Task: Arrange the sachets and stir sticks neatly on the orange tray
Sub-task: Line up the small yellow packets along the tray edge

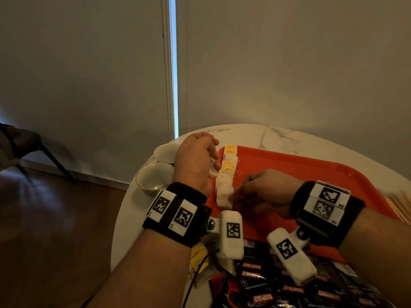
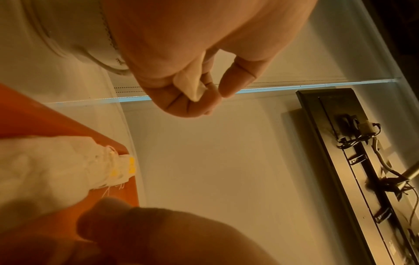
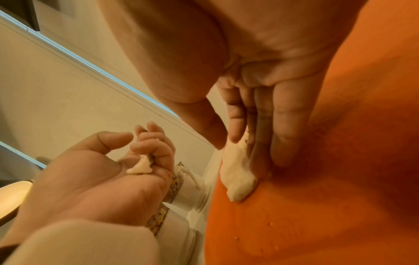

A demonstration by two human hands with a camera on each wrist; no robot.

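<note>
An orange tray point(image 1: 300, 165) lies on a white marble table. A row of white tea bags point(image 1: 229, 165) with yellow tags runs along its left edge. My right hand point(image 1: 244, 192) is at the near end of that row. Its thumb and index finger pinch the top of a tea bag point(image 3: 238, 172) that lies on the tray, with the other fingers straight beside it. My left hand point(image 1: 195, 161) hovers just left of the row, fingers curled round another white tea bag point(image 2: 192, 86).
Two white bowls point(image 1: 154, 177) stand left of the tray, close to my left hand. Black Kopiko sachets point(image 1: 266, 285) are piled at the near edge. Wooden stir sticks point(image 1: 402, 207) lie at the right. A wall is just behind the table.
</note>
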